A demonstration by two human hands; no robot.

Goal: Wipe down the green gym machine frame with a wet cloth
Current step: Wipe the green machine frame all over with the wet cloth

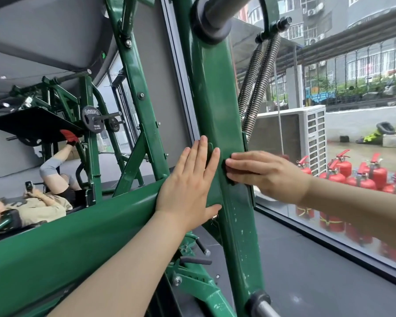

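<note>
Green frame upright (pixel 215 106) stands centre view, beside the window. Right hand (pixel 268 175) presses a dark green cloth (pixel 229 173) against it, fingers nearly straight over the cloth. Left hand (pixel 188 181) lies flat and empty, bracing the joint. Advice: keep pressure even, stroke along the tube, cover chipped paint (pixel 242 225) below.

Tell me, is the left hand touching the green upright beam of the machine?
Touching. In the head view, the left hand lies flat with straight fingers pressed against the green upright beam, with no gap visible beneath the palm.
</note>
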